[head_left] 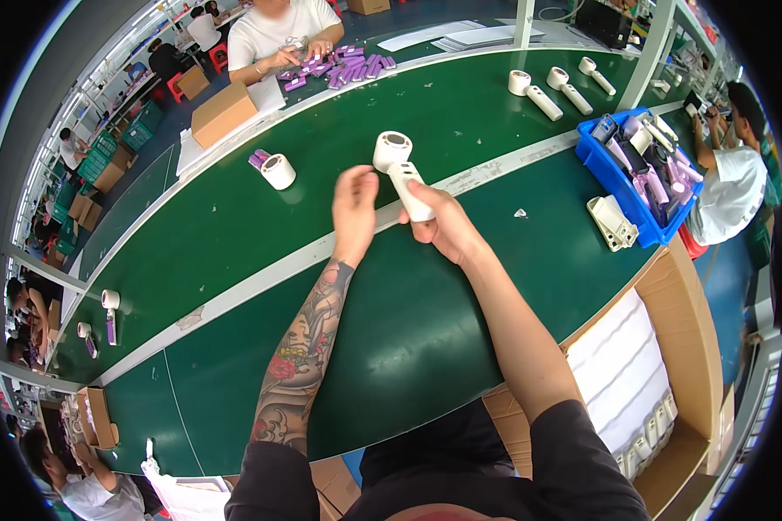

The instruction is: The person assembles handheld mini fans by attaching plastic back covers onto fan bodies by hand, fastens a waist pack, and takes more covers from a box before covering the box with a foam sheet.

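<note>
A white handheld fan [413,193], with a round head and a long handle, is tilted over the green work table. My right hand [443,221] is closed around the lower part of its handle, thumb on the upper face. My left hand [354,204] is just left of the fan, beside its head and apart from it. Its fingers are loosely curved and slightly blurred, with nothing seen in them. Farther left on the green belt [226,234] lies another white fan head [277,172] with a purple part behind it.
Several white fans, including one [543,102], lie at the far right. A blue bin [599,161] of mixed parts stands right, beside cream-coloured shells [613,224]. An open carton [691,330] is near right. Across the belt, a person [287,35] handles purple pieces [347,68]. Two fans [110,301] lie far left.
</note>
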A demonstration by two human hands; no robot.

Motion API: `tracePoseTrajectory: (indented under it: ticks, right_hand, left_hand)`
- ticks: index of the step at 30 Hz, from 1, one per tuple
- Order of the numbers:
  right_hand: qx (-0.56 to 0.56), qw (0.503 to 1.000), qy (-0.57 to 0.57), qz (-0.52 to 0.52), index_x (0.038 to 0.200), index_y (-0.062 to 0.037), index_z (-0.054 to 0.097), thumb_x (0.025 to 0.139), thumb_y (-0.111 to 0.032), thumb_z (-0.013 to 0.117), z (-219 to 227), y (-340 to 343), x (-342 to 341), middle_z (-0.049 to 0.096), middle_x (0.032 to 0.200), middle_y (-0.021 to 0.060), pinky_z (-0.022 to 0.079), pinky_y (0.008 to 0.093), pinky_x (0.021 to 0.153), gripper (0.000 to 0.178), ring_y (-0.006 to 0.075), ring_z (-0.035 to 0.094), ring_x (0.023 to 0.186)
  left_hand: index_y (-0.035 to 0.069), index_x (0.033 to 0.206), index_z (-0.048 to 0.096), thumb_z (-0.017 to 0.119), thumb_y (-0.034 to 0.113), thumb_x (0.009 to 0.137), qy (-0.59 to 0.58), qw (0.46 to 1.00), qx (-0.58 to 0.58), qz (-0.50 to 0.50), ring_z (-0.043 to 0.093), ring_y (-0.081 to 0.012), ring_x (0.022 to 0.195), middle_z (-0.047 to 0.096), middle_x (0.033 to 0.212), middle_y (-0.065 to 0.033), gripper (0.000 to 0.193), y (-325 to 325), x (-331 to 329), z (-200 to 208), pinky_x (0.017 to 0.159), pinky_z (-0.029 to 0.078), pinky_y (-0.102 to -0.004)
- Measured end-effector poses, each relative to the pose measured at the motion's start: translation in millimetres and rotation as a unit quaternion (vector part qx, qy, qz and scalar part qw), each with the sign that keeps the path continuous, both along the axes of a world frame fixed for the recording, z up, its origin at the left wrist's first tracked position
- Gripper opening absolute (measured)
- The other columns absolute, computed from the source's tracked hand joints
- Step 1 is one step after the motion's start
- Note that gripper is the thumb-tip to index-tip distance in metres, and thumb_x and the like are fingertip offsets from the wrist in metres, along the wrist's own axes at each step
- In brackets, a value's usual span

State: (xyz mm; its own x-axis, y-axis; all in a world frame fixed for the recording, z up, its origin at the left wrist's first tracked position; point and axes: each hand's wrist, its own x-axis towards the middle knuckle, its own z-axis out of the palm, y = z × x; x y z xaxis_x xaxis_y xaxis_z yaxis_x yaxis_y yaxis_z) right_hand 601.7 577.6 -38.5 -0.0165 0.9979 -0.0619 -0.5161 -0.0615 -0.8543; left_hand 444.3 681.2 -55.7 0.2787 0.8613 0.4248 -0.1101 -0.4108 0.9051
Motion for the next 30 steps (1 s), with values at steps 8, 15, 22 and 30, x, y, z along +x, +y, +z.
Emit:
tracePoseTrajectory:
  ticks: [8,15,22,30]
  right_hand:
    - [-0.029,0.957,-0.135,-0.254,0.131,0.0105,0.055,0.101,-0.020,0.058,-2.4,6.4,-5.3,0.071,0.097,0.0151,0.054,0.0317,0.081,0.043,0.0254,0.068,0.086]
    - [0.011,0.794,-0.521,-0.311,0.120,0.0014,0.068,0.097,-0.014,0.061,7.0,-39.5,64.0,0.073,0.099,0.0091,0.054,0.0310,0.081,0.029,0.0220,0.066,0.083]
    - [-0.071,0.422,-0.819,-0.382,0.117,-0.0064,0.070,0.086,-0.003,0.063,57.6,-170.6,181.5,0.070,0.110,0.0129,0.054,0.0412,0.093,0.032,0.0324,0.065,0.105]
    - [-0.260,0.247,-0.915,-0.184,0.123,-0.0072,0.068,0.085,-0.001,0.065,72.4,-178.1,210.9,0.069,0.113,0.0165,0.054,0.0414,0.094,0.039,0.0360,0.063,0.110]
  left_hand:
    - [0.004,0.147,0.032,0.073,0.022,0.085,0.125,0.909,0.062,0.393,0.042,-0.0412,0.116,0.036,0.130,-0.0269,0.077,87.9,-36.6,-35.7,0.102,0.038,-0.0520]
    - [0.022,0.146,0.048,0.081,0.058,0.071,0.242,0.891,-0.098,0.371,0.048,-0.0385,0.113,0.051,0.130,-0.0184,0.089,145.8,-69.9,-20.5,0.098,0.039,-0.0554]
    - [0.012,0.140,0.054,0.080,0.046,0.079,0.222,0.945,-0.093,0.220,0.055,-0.0322,0.114,0.059,0.126,-0.0153,0.074,138.2,-75.3,-0.7,0.100,0.042,-0.0472]
    - [-0.004,0.133,0.055,0.070,0.021,0.096,-0.032,0.990,-0.099,-0.095,0.061,-0.0253,0.111,0.065,0.117,-0.0148,0.047,70.8,-86.5,14.7,0.101,0.047,-0.0357]
